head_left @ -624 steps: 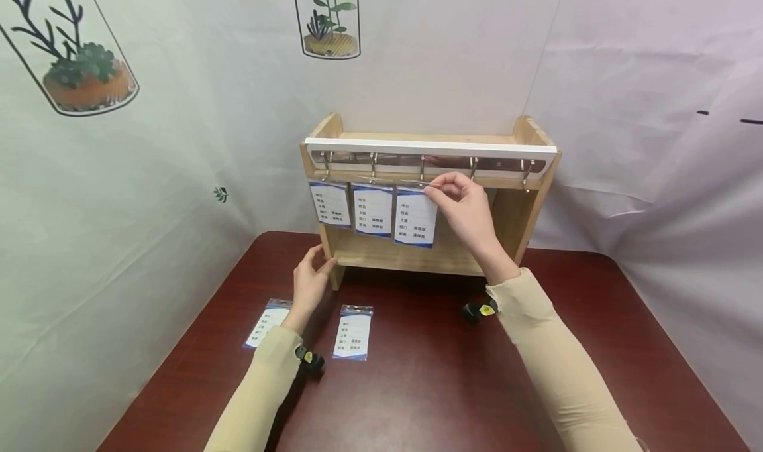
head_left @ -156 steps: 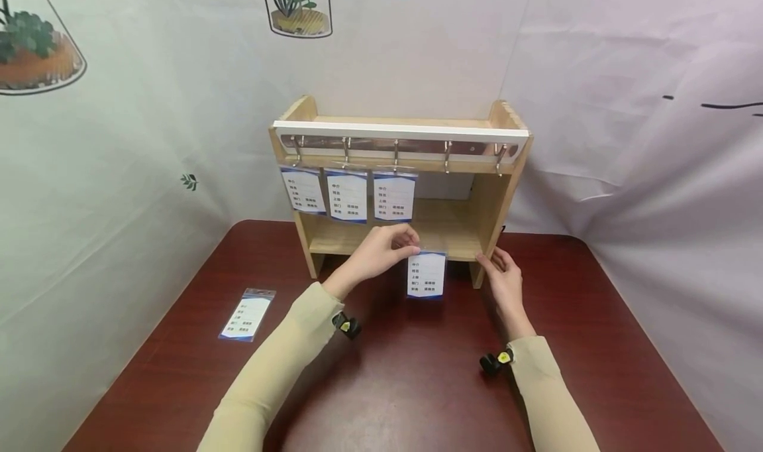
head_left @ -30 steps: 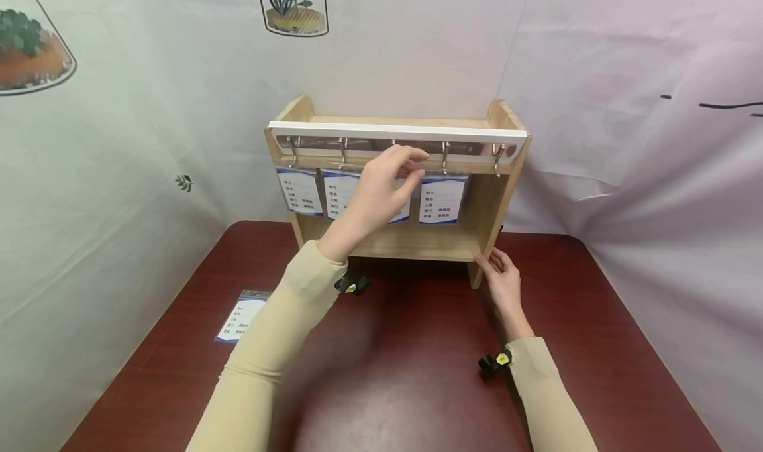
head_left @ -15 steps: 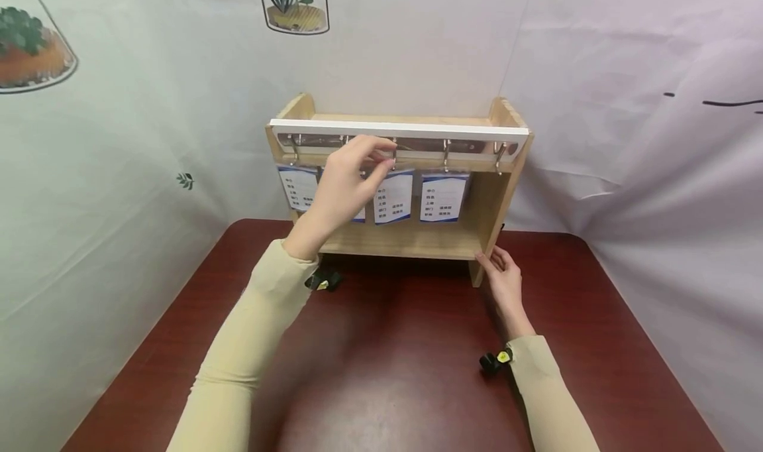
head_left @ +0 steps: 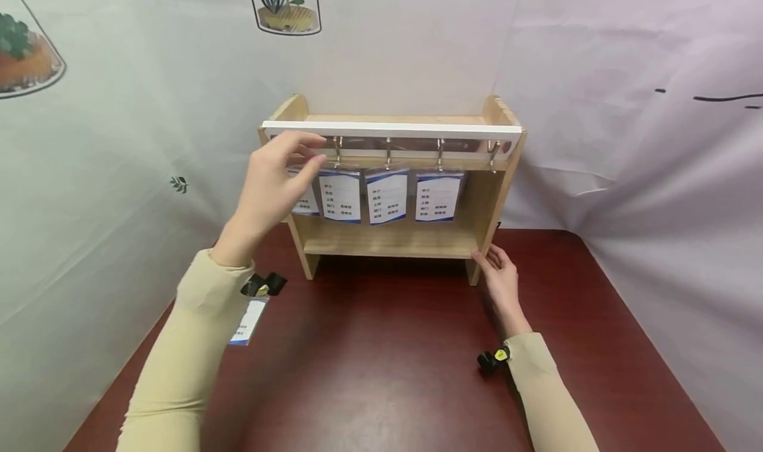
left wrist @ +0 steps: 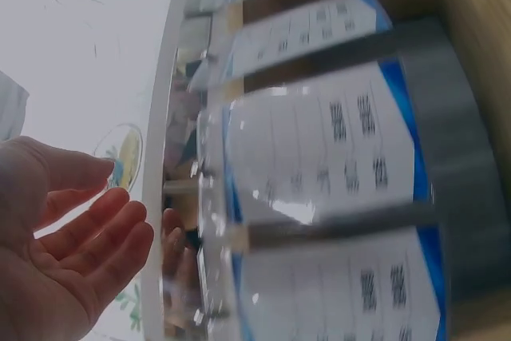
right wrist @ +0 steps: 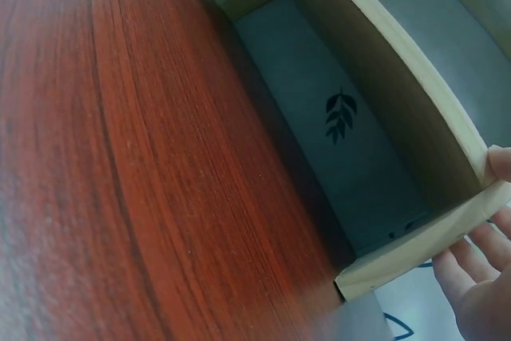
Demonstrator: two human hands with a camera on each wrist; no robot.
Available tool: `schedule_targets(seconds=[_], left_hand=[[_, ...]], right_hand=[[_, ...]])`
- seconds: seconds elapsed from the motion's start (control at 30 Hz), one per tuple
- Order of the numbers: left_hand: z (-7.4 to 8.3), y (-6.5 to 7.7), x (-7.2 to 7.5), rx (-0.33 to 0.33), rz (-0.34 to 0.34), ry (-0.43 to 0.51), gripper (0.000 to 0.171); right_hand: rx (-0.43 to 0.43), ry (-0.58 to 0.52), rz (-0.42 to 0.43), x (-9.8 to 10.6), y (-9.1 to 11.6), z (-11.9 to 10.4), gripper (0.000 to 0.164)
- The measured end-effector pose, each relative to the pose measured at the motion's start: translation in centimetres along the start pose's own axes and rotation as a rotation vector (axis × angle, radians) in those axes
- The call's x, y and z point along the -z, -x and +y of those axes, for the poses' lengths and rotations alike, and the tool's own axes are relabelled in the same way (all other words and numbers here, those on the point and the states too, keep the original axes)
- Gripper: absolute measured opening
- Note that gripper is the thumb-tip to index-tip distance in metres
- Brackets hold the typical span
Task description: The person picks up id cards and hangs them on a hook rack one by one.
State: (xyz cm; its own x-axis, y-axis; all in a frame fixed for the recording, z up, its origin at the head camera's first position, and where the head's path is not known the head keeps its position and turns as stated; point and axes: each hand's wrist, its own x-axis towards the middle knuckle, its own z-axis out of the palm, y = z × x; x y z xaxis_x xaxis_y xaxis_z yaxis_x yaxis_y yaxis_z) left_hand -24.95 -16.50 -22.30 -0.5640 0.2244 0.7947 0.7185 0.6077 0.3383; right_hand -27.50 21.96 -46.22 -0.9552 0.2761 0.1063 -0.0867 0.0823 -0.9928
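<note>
My left hand (head_left: pixel 269 185) is raised before the left end of the hook rail, fingers loosely bent, with nothing between thumb and fingertips. It hides part of the leftmost hanging badge (head_left: pixel 306 203). To its right, three more clear-sleeved badges hang from metal hooks: a second badge (head_left: pixel 341 197), a tilted third badge (head_left: pixel 386 199) and a fourth badge (head_left: pixel 439 198). The rightmost hook (head_left: pixel 493 155) carries no badge. Low on the wooden shelf (head_left: pixel 411 243), my right hand (head_left: pixel 502 283) grips the right side panel, thumb on the front and fingers (right wrist: pixel 471 265) around the outside.
Another badge (head_left: pixel 249 321) lies on the dark red table (head_left: pixel 369 346), partly hidden by the left wrist and its black wrist camera (head_left: pixel 265 284). Pale printed fabric walls (head_left: pixel 405 54) stand behind and at both sides.
Over the last second my left hand has come away from the fourth badge, which now hangs on its hook, and moved left along the rail. My right hand has stayed on the panel.
</note>
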Motion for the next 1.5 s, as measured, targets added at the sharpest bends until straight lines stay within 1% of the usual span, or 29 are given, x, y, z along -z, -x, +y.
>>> schedule_targets(seconds=[0.17, 0.37, 0.57, 0.67, 0.8, 0.93, 1.0, 1.07, 1.13, 1.33, 1.5], left_hand=[[-0.6, 0.8, 2.9, 0.053, 0.009, -0.048, 0.023], [-1.7, 2.3, 6.1, 0.156, 0.042, -0.119, 0.024], [-3.0, 4.7, 8.0, 0.291, 0.029, -0.162, 0.03], [-3.7, 6.0, 8.7, 0.351, 0.021, -0.184, 0.033], [-5.0, 8.2, 9.5, 0.441, 0.043, -0.193, 0.036], [-6.5, 10.9, 10.0, 0.535, 0.09, -0.189, 0.039], [-7.1, 12.1, 10.1, 0.567, 0.102, -0.193, 0.04], [-7.6, 13.1, 10.0, 0.594, 0.1, -0.199, 0.041], [-8.0, 14.0, 9.7, 0.614, 0.085, -0.209, 0.041], [-9.2, 16.7, 8.9, 0.657, 0.011, -0.211, 0.042], [-10.4, 18.8, 8.3, 0.689, -0.055, -0.229, 0.044]], right_hand=[[-0.006, -0.01, -0.016, -0.2, 0.0, -0.1, 0.06], [-0.005, -0.023, -0.016, -0.1, -0.2, -0.2, 0.06], [-0.032, -0.011, -0.006, 0.3, 0.3, 0.1, 0.061], [-0.022, 0.002, -0.001, 0.2, 0.5, 0.2, 0.062], [-0.002, 0.005, 0.014, 0.2, 0.5, 0.2, 0.062], [-0.027, -0.004, 0.002, 0.0, 0.5, -0.7, 0.061], [-0.04, -0.013, -0.004, 0.0, 0.3, -0.9, 0.06], [-0.046, -0.019, -0.004, 0.0, 0.2, -1.1, 0.059], [-0.031, -0.016, 0.004, 0.1, -0.2, -0.5, 0.059], [-0.015, 0.004, 0.0, 0.0, 0.0, -0.3, 0.064], [-0.011, 0.006, 0.007, -0.1, 0.2, -0.3, 0.063]])
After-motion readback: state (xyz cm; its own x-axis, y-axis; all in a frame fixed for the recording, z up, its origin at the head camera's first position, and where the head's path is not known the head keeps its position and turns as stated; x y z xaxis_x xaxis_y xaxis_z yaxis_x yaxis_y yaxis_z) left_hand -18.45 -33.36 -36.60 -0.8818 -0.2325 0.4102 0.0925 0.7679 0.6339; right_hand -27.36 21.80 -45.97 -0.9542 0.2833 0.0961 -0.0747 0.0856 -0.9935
